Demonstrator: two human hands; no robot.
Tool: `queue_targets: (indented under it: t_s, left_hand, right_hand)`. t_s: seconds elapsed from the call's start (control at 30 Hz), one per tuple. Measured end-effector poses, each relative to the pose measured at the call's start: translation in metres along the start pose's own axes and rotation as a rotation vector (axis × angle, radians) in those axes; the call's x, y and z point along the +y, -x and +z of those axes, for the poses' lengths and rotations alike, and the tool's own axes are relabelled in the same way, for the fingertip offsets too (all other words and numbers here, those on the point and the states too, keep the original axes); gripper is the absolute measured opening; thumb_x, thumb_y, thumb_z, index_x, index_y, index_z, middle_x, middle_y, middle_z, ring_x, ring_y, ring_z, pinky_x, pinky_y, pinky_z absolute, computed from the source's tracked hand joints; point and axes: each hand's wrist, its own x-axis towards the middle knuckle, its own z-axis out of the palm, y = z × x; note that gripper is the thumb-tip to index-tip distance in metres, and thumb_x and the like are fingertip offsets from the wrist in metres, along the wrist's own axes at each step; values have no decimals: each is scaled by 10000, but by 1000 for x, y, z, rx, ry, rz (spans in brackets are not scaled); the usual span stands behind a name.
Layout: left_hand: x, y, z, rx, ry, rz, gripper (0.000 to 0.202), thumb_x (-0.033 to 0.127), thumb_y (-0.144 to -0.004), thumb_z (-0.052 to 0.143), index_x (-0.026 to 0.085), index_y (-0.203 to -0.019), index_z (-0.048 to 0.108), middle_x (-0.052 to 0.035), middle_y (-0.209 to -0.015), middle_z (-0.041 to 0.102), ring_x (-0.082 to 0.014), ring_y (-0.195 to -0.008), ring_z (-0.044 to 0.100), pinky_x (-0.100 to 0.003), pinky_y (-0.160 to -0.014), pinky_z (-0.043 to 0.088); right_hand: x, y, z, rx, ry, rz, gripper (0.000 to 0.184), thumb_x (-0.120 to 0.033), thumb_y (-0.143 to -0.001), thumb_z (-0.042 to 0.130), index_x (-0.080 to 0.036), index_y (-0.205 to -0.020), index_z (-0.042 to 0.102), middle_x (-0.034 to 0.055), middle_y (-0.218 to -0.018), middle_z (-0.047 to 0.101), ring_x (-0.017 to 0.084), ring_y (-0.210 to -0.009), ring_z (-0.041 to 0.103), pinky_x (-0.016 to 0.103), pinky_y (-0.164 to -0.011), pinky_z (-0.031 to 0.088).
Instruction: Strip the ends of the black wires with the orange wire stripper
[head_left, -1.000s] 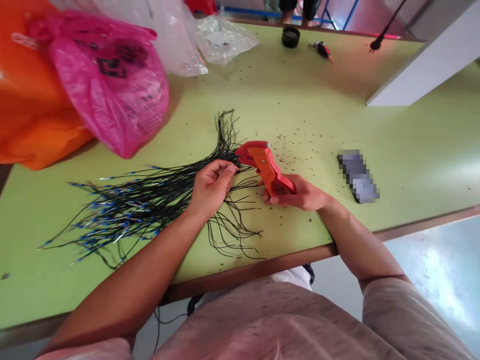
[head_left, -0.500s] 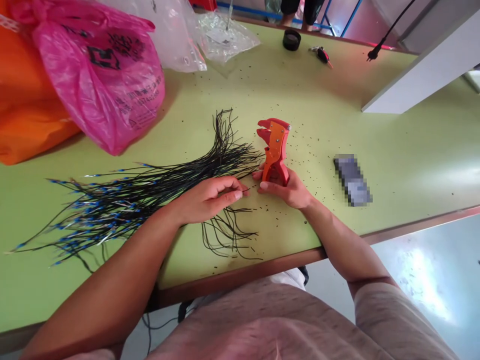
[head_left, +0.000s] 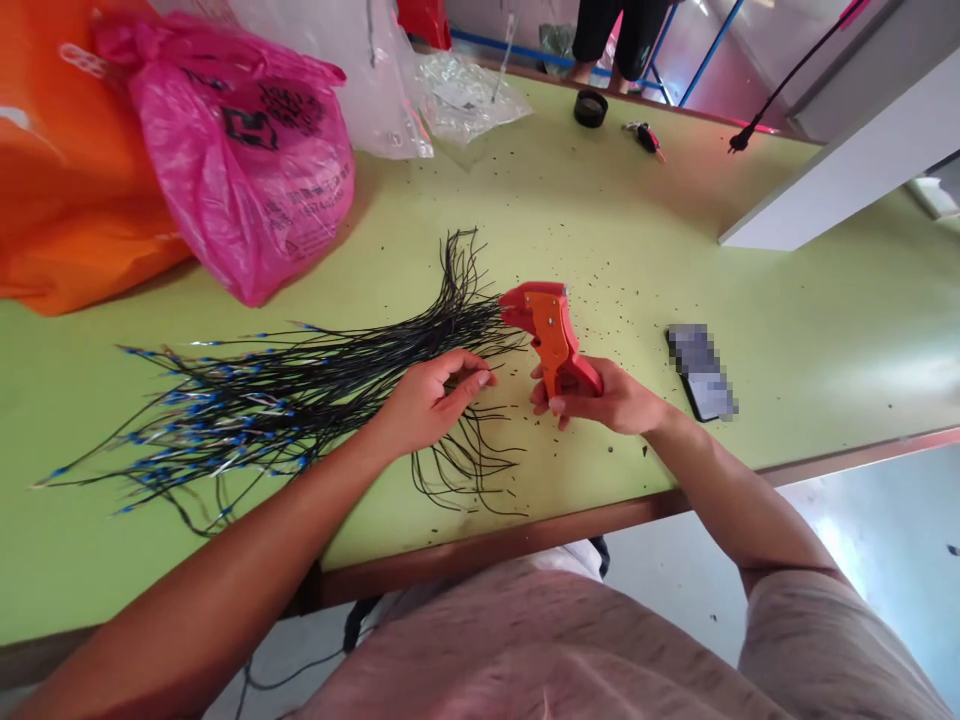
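My right hand [head_left: 611, 396] is wrapped round the handles of a red and orange wire stripper [head_left: 551, 325], whose jaws point to the left. My left hand [head_left: 439, 398] pinches a thin black wire [head_left: 495, 368] near its end; the tip sticks out just past my fingers. Beneath and behind that hand lies a long bundle of black wires [head_left: 360, 355], with blue pieces and bare ends at its left. Several loose wire ends [head_left: 480, 470] curve out below my left hand. The stripper's jaws are close to the right-hand ends of the bundle.
A pink plastic bag [head_left: 255, 170], an orange bag [head_left: 67, 200] and clear plastic bags [head_left: 465, 100] stand at the back left. A phone [head_left: 701, 370] lies right of my hand. Tape roll [head_left: 591, 108], keys [head_left: 645, 138] and a white panel [head_left: 817, 170] are farther back. Tiny black scraps dot the table.
The wire stripper has tipped to the left and come lower, as my right hand moved a little right and nearer to me. My left hand still pinches the wire.
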Motion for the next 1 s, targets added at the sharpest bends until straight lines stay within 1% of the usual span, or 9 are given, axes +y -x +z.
queue_targets:
  t_s: [0.07,0.13,0.23,0.3,0.37,0.43,0.6,0.8,1.0]
  left_hand:
    - [-1,0,3,55,128,-34,437,608,-975,634,182,-994,727,-76,-862,788,-184,-690,692,-293,-652,553]
    - [-2,-1,5,87,211,-51,432,599,-953,675,176,-1022,731,-72,-851,779,-164,-642,651,-278,-598,518]
    - [-4,-3,6,122,247,-37,421,577,-926,716,177,-1051,755,-41,-778,732,-152,-615,596,-265,-559,458]
    - [-5,-4,7,141,242,-34,417,580,-910,728,181,-1023,769,-16,-720,680,-145,-590,549,-262,-532,412]
    - [-6,-4,9,150,232,-40,407,582,-897,738,187,-992,769,-7,-713,658,-137,-576,510,-258,-516,380]
    - [-7,-3,10,153,229,-34,384,566,-894,746,191,-977,763,-3,-713,645,-135,-587,504,-256,-525,380]
    - [-4,-2,8,145,213,21,316,510,-916,725,195,-935,749,34,-649,542,-125,-565,446,-257,-527,360]
    - [-2,0,6,129,205,33,287,487,-931,703,200,-922,719,34,-674,555,-122,-572,436,-262,-537,373]
    - [0,2,6,98,203,20,275,484,-936,684,211,-899,686,35,-678,567,-122,-562,451,-258,-525,380]
  right_hand:
    - [1,8,-2,-53,-6,38,443,-334,-909,890,-127,-1254,705,140,-1125,786,222,-981,776,284,-692,663]
    - [7,13,-3,-69,-18,64,433,-334,-902,886,-126,-1240,715,149,-1110,791,222,-937,780,258,-617,621]
    - [18,16,0,-69,-42,86,408,-344,-897,876,-126,-1205,720,156,-1088,795,210,-864,774,216,-512,501]
    - [23,17,4,-79,-55,107,402,-351,-894,874,-126,-1190,719,160,-1082,798,202,-837,766,204,-484,429]
    - [24,17,8,-87,-62,125,406,-352,-896,872,-128,-1195,714,161,-1085,800,197,-827,760,203,-480,392]
    - [24,17,11,-84,-64,118,398,-347,-904,867,-127,-1196,711,162,-1088,800,194,-829,755,208,-487,387]
    - [23,17,14,-73,-66,95,339,-345,-917,853,-120,-1134,721,158,-1046,796,194,-814,743,235,-515,417]
    - [20,15,19,-59,-46,91,320,-389,-923,850,-132,-1050,707,83,-877,745,187,-762,715,251,-541,432]
    - [15,13,27,-4,-6,98,352,-482,-958,815,-157,-1007,689,51,-815,723,175,-676,674,287,-570,482]
